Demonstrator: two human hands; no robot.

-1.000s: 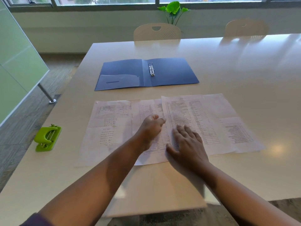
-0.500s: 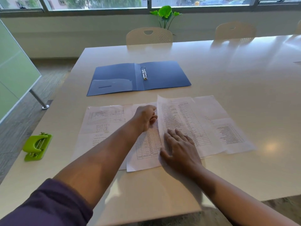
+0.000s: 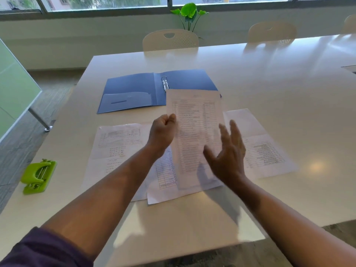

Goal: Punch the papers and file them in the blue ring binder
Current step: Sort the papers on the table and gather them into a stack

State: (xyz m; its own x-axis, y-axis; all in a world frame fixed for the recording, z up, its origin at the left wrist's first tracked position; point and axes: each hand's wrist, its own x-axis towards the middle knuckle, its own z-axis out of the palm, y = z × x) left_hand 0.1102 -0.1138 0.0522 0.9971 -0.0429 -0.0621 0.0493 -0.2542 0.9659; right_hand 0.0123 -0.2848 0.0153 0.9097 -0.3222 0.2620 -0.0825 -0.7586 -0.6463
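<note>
**One sheet lifted, three still flat**

While your left hand (image 3: 162, 132) pinches the left edge of one printed sheet (image 3: 194, 135) between thumb and curled fingers, that sheet stands raised off the table (image 3: 289, 89), tilted toward you, its top edge overlapping the near right corner of the blue ring binder (image 3: 134, 89) from this view. Motion blur on the sheet; print unreadable. Your right hand (image 3: 229, 157) is just beside the sheet's right lower part, fingers spread wide and straight, palm facing left. Whether it touches the paper, you cannot tell from this blur.

Binder lies open flat, farther along the table, metal rings (image 3: 165, 83) upright at the spine, a pocket on its left inner cover.

Below the raised sheet, more papers lie flat: a handwritten sheet (image 3: 115, 147) on the left, a table-printed sheet (image 3: 165, 182) in the middle partly under your left forearm, another printed sheet (image 3: 265, 149) on the right. The left and middle ones overlap at their edges.

Green hole punch (image 3: 37, 176) sits near the table's left edge, well apart from the papers and from both hands.

Two pale chairs (image 3: 170, 40) stand at the far side, a green plant (image 3: 189, 13) behind them at the window (image 3: 115, 2). Dark purple sleeve (image 3: 38, 249) shows on your left arm.
</note>
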